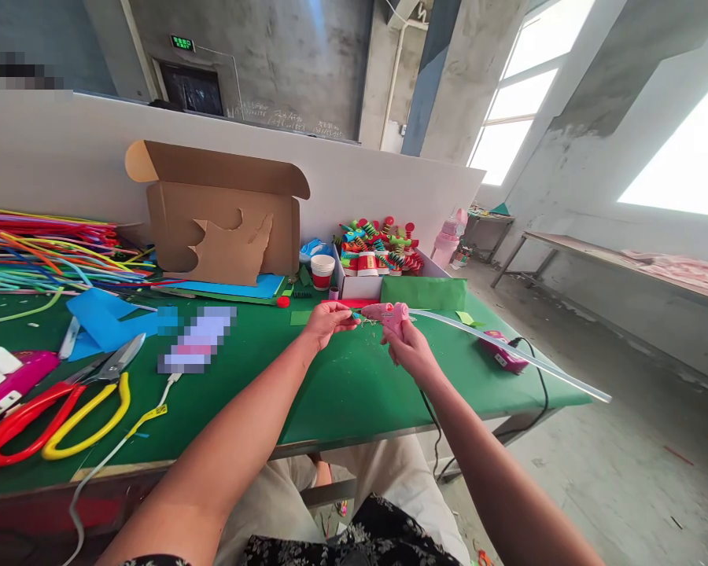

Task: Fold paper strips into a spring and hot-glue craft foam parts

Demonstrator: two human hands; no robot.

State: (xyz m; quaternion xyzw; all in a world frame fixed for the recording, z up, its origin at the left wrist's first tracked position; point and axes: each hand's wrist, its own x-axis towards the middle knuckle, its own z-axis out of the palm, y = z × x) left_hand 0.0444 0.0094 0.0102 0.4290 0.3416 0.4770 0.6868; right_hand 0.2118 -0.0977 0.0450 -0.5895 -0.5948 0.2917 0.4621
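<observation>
My right hand (410, 346) is closed round a pink glue gun (394, 314), its nozzle pointing left. A long clear glue stick (507, 347) runs out of the gun's back, far past the table's right edge. Opposite the nozzle, my left hand (329, 321) pinches a small blue-green piece (354, 314), too small to make out in kind. The nozzle tip is very close to that piece; whether they touch I cannot tell. Behind both hands stands a white box (363, 288) of colourful figures (381, 242) with coiled pipe-cleaner parts and red-and-white cups.
Two scissors (115, 363), a blurred phone (197, 339) on a cable and blue paper (109, 318) lie left. Pipe cleaners (53, 255) and a cardboard box (224, 220) sit behind. Paper cups (322, 272) stand mid-table. A pink power strip (503, 350) lies right, its cord hanging off the edge.
</observation>
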